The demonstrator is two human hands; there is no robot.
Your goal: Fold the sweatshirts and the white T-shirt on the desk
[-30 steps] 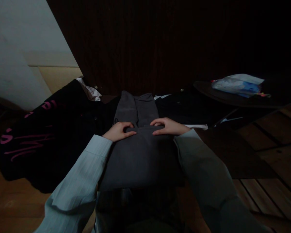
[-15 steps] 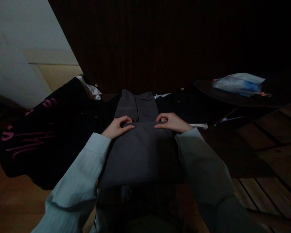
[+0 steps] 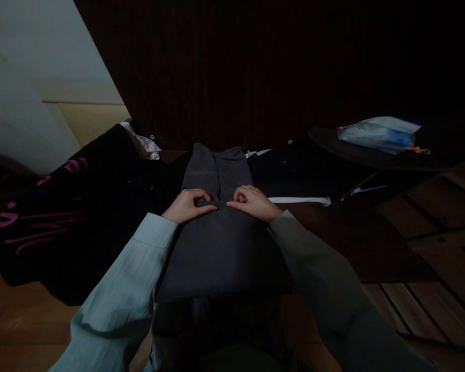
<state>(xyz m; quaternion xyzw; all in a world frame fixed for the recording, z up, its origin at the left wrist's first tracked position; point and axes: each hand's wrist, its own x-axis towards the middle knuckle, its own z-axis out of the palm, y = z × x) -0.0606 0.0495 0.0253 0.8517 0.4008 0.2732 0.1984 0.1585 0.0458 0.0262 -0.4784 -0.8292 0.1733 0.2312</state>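
A dark grey folded garment (image 3: 225, 253) lies in front of me, with two narrower panels side by side at its far end; its exact kind I cannot tell. Across its middle runs a folded edge. My left hand (image 3: 189, 205) pinches that edge between thumb and fingers, left of centre. On the other side of the centre line, my right hand (image 3: 256, 202) grips the same edge, fingers curled and thumb on top. A small gap of cloth separates the two thumbs. The near part of the garment lies flat toward my body.
Black clothing with pink lettering (image 3: 46, 222) is heaped at the left. Dark clothes (image 3: 290, 170) and a white strip (image 3: 302, 200) lie to the right. A plastic packet (image 3: 380, 135) rests on a dark rounded surface (image 3: 333, 147). A dark wooden panel (image 3: 217, 72) stands behind.
My right hand has slid left along the folded edge, closer to my left hand. More of the white strip shows. My left hand has barely moved.
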